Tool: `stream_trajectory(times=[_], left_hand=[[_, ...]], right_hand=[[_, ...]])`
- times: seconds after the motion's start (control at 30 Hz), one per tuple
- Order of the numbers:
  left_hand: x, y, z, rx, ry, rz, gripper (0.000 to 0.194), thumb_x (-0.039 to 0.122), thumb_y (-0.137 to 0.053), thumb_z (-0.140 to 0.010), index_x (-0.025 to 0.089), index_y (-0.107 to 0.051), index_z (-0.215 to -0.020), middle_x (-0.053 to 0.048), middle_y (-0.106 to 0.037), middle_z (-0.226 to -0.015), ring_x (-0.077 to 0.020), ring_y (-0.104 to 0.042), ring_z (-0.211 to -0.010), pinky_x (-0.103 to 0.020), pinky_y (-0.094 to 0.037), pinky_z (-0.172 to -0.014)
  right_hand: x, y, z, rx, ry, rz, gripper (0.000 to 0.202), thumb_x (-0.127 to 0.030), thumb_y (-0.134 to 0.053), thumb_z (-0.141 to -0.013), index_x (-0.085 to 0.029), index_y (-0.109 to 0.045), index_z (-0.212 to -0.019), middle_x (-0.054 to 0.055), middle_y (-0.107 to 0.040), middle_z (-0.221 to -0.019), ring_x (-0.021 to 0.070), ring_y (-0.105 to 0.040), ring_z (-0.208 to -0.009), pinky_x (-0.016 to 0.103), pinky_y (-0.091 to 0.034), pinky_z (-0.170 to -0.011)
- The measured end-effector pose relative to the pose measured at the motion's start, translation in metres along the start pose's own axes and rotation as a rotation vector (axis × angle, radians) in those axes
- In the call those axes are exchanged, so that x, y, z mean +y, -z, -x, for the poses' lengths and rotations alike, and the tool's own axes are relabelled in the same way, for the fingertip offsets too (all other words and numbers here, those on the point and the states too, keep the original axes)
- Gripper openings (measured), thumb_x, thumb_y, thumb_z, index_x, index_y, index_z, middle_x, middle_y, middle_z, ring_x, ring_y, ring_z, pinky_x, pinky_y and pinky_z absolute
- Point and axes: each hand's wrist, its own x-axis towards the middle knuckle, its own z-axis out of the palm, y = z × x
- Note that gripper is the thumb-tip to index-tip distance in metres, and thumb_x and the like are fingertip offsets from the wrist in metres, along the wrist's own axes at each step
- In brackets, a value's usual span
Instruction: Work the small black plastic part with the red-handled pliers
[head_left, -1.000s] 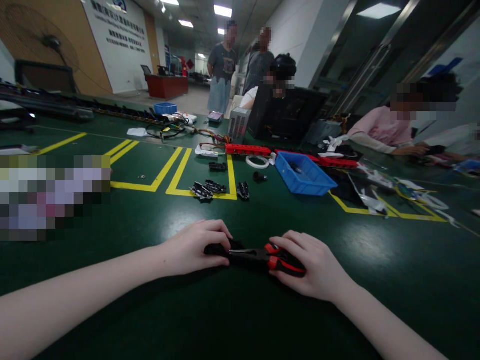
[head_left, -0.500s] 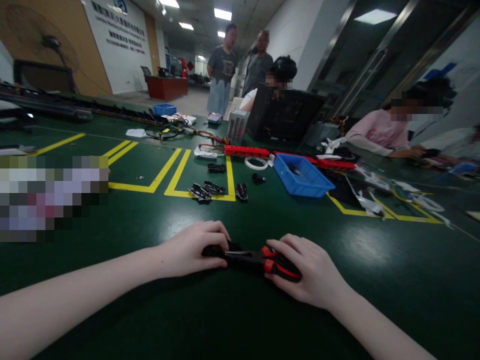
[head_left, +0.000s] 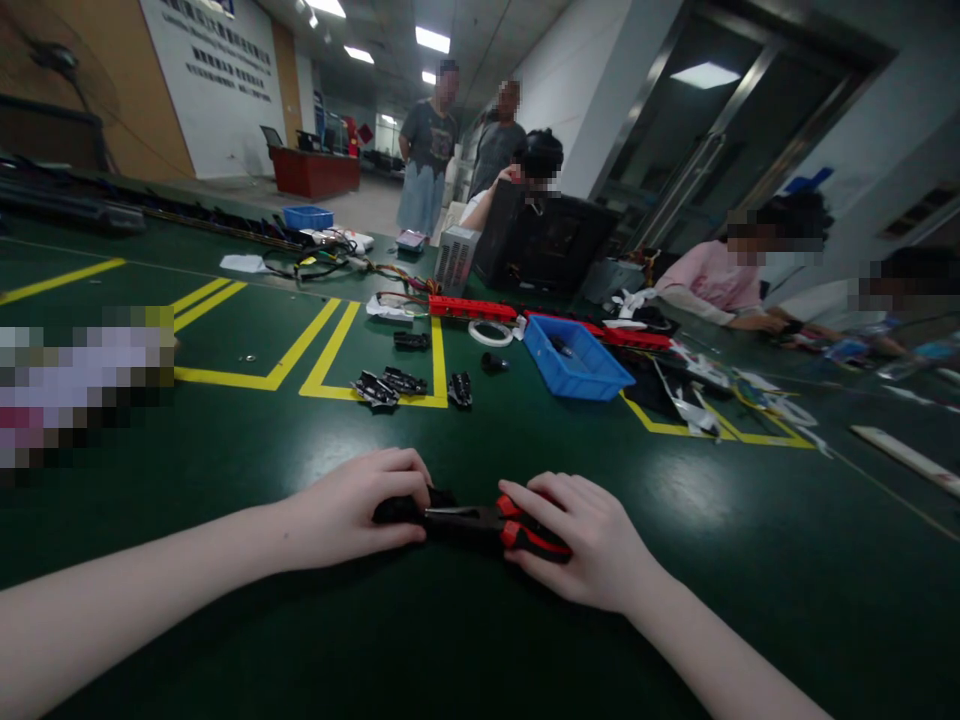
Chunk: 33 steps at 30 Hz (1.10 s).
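My left hand [head_left: 367, 505] is closed round a small black part [head_left: 397, 510] held low over the green table; its exact kind is unclear. Between the red-and-black handles of a pair of pliers [head_left: 517, 525] and that part run the narrow dark jaws, whose tips reach the part beside my left fingers. My right hand [head_left: 585, 540] wraps the plier handles, the index finger along the upper one. Whether the jaws bite on the part cannot be made out. Beyond the hands lie several black-and-silver pieces [head_left: 403, 381] and a short black cylinder [head_left: 494, 362].
A blue bin [head_left: 581, 372] stands past my right hand, with a dark item inside. Behind it are a red power strip [head_left: 472, 308], a white ring [head_left: 491, 333] and a black case [head_left: 551, 240]. Yellow tape [head_left: 225, 377] marks the green table. People are across it.
The view has turned slightly right, so the scene sits further left. Both hands keep their holds on the black part and the pliers, with little movement between them.
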Motion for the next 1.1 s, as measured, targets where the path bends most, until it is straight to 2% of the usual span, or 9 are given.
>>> stream_trajectory(times=[0.17,0.4,0.7,1.1], left_hand=[[-0.001,-0.004,0.001,-0.011,0.012,-0.033,0.012,0.021,-0.062,-0.086,0.023,-0.063,-0.098,-0.004,-0.057,-0.117,-0.0227,-0.055,-0.106,-0.038,-0.047,-0.091],[-0.008,-0.009,0.003,0.026,-0.047,-0.084,0.018,0.019,-0.056,-0.088,0.024,-0.063,-0.104,-0.006,-0.055,-0.122,-0.0227,-0.055,-0.108,-0.038,-0.049,-0.092],[-0.012,-0.010,0.001,0.014,-0.031,-0.038,0.018,0.021,-0.055,-0.090,0.024,-0.064,-0.106,-0.006,-0.056,-0.119,-0.0230,-0.055,-0.106,-0.038,-0.050,-0.089],[-0.012,-0.008,0.000,-0.009,-0.016,-0.027,0.016,0.023,-0.055,-0.092,0.025,-0.064,-0.105,-0.006,-0.056,-0.119,-0.0229,-0.054,-0.108,-0.037,-0.048,-0.091]], right_hand=[[0.001,0.002,0.000,0.008,-0.001,0.008,0.051,-0.047,-0.062,-0.082,-0.019,-0.061,-0.124,0.008,-0.065,-0.096,0.0180,-0.060,-0.078,0.033,-0.043,-0.066],[0.003,-0.001,0.002,0.028,-0.005,0.011,0.053,-0.048,-0.064,-0.080,-0.019,-0.059,-0.124,0.007,-0.066,-0.096,0.0186,-0.061,-0.082,0.039,-0.041,-0.080],[0.003,-0.003,0.001,0.039,-0.020,-0.015,0.052,-0.047,-0.064,-0.080,-0.020,-0.059,-0.125,0.006,-0.066,-0.097,0.0191,-0.063,-0.085,0.046,-0.039,-0.094],[0.007,0.000,0.003,0.070,0.001,-0.003,0.049,-0.045,-0.063,-0.082,-0.020,-0.059,-0.124,0.007,-0.066,-0.096,0.0196,-0.063,-0.087,0.048,-0.038,-0.097]])
